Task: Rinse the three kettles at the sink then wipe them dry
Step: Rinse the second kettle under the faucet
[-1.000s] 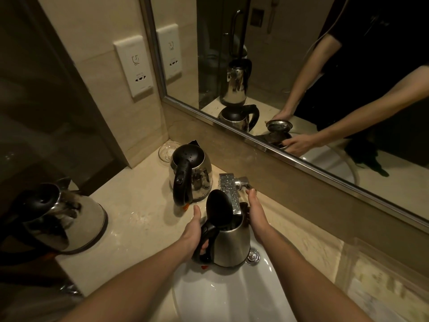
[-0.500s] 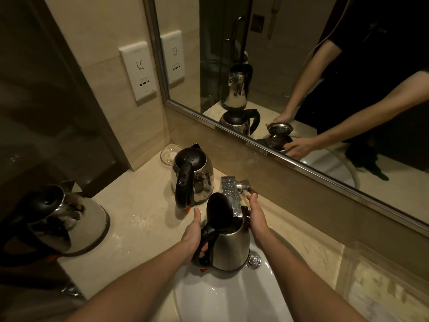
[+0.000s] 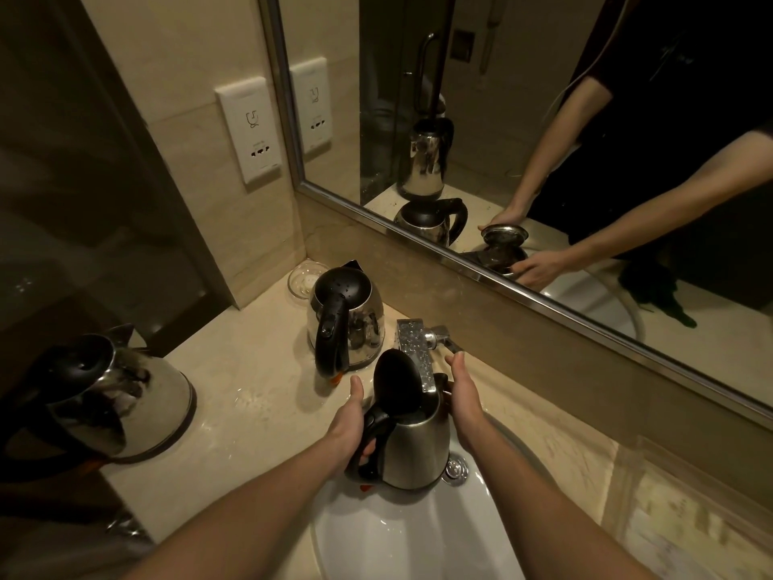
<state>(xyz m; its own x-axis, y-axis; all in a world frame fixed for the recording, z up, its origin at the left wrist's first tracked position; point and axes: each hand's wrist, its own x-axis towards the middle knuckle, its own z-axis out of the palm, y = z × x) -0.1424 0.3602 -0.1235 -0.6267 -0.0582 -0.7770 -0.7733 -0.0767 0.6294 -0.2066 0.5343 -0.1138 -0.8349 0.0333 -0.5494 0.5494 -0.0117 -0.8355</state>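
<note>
Sink [image 3: 397, 537], 0.5 s on: little has changed. The left hand [image 3: 353, 429] still curls round the black handle of the open kettle [image 3: 418, 450], thumb raised; the right hand [image 3: 462, 395] still lies flat on its far side, fingers straight, tips near the tap lever [image 3: 445, 339]. The kettle stays upright over the white basin, mouth under the tap [image 3: 414, 349], lid hinged up. Only the view has shifted slightly.

The raised lid hides the kettle's inside, and whether water runs cannot be told. The 3rd kettle [image 3: 121, 403], at the left edge, is blurred and half in shadow.

The held kettle is brushed steel with black plastic fittings. The rounded 2nd kettle [image 3: 347, 320], lid closed, is polished steel speckled with droplets, on the pale, stone-like, wet tabletop [image 3: 259, 387] beside the tap. A small glass dish [image 3: 303, 280] sits in the corner under the chrome-framed mirror [image 3: 543, 161].
</note>
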